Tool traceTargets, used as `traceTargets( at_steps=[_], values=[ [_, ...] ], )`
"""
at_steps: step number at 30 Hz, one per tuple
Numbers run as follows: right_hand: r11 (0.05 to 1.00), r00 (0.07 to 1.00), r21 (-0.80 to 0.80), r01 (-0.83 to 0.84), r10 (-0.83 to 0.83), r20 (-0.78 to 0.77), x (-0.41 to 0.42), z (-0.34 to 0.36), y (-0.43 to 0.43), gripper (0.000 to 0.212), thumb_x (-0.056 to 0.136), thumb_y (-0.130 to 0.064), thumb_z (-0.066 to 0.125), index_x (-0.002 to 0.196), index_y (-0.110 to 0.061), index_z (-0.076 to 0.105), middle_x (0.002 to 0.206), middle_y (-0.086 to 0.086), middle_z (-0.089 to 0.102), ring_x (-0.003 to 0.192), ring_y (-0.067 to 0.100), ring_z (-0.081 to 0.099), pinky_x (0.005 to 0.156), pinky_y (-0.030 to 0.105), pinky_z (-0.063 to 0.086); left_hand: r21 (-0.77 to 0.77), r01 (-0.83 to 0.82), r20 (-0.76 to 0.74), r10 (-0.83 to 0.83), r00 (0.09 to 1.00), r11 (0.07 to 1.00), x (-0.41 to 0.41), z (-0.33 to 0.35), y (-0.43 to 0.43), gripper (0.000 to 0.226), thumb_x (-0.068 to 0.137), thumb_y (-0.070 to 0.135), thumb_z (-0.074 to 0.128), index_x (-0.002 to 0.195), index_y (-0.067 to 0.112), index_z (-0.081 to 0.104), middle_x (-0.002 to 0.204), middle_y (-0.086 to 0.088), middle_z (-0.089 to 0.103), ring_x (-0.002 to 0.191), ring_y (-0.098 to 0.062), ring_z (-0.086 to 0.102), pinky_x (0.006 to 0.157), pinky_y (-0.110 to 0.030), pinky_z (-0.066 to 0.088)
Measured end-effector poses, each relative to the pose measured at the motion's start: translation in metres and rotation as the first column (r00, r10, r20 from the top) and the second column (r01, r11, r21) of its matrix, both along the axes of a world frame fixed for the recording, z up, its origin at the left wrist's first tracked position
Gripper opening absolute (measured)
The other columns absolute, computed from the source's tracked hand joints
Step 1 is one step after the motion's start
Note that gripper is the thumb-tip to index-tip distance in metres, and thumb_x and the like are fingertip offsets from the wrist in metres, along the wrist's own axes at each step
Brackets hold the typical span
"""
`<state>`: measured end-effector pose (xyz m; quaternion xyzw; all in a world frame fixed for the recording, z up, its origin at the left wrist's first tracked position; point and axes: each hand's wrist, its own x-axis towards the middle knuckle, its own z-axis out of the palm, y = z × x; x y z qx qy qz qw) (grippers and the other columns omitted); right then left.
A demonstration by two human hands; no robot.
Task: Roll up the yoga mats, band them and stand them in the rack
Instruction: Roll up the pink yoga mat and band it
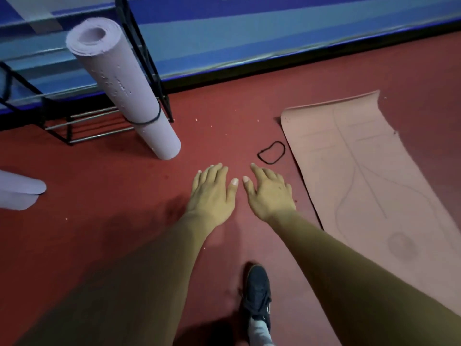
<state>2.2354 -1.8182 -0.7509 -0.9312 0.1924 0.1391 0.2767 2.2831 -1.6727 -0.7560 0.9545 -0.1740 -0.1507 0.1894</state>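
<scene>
A rolled lilac yoga mat (119,83) with a black band round its lower part leans upright against the black metal rack (99,126) at the left. A pink mat (374,183) with printed lines lies flat and unrolled on the red floor at the right. A loose black band (271,152) lies on the floor just left of that mat's near corner. My left hand (212,193) and my right hand (268,193) are stretched out side by side over the floor, fingers straight, holding nothing. The right fingertips are a little short of the loose band.
Another lilac mat's end (20,193) shows at the left edge. A blue padded wall (274,33) with a black base runs behind the rack. My foot in a dark shoe (257,293) stands on the red floor below my hands.
</scene>
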Motion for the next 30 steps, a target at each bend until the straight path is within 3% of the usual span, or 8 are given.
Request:
traceTargets(
  at_steps=[3,10,20,30],
  values=[
    [0.999,0.999,-0.007,0.047,-0.047,-0.021,-0.060,0.004,-0.016,0.058,0.107,-0.053,0.028,0.160,-0.029,0.029,0.162,0.001,0.035,0.149,0.026,0.027,0.118,0.050,0.023,0.031,0.107,-0.016,-0.106,0.994,0.994,-0.058,0.001,-0.015,0.054,0.107,0.041,0.030,0.155,0.017,0.033,0.163,-0.002,0.029,0.152,-0.018,0.019,0.125,-0.037,0.001],
    [0.994,0.994,-0.013,0.108,-0.109,-0.025,-0.189,-0.004,-0.081,0.059,0.106,-0.054,0.028,0.159,-0.028,0.029,0.161,0.003,0.037,0.149,0.027,0.029,0.119,0.049,0.024,0.060,0.143,-0.043,-0.140,0.989,0.988,-0.176,0.003,-0.083,0.055,0.107,0.043,0.027,0.156,0.017,0.031,0.165,-0.001,0.026,0.153,-0.018,0.016,0.126,-0.037,0.000],
    [0.998,0.997,-0.053,0.018,-0.022,-0.078,-0.403,-0.006,-0.183,0.056,0.107,-0.052,0.030,0.158,-0.028,0.033,0.160,0.001,0.039,0.147,0.025,0.031,0.117,0.045,0.023,0.020,0.026,-0.094,-0.024,0.995,0.999,-0.392,0.004,-0.193,0.054,0.108,0.041,0.028,0.155,0.015,0.033,0.164,-0.003,0.026,0.153,-0.020,0.017,0.126,-0.039,0.002],
    [0.993,0.997,-0.098,-0.070,0.066,-0.050,-0.543,0.000,-0.218,0.052,0.109,-0.047,0.029,0.157,-0.029,0.035,0.159,0.003,0.039,0.148,0.026,0.029,0.118,0.044,0.021,0.005,0.003,-0.064,-0.003,0.998,1.000,-0.540,0.011,-0.213,0.051,0.107,0.043,0.031,0.153,0.021,0.038,0.163,0.001,0.030,0.151,-0.018,0.023,0.125,-0.037,0.007]
  ],
)
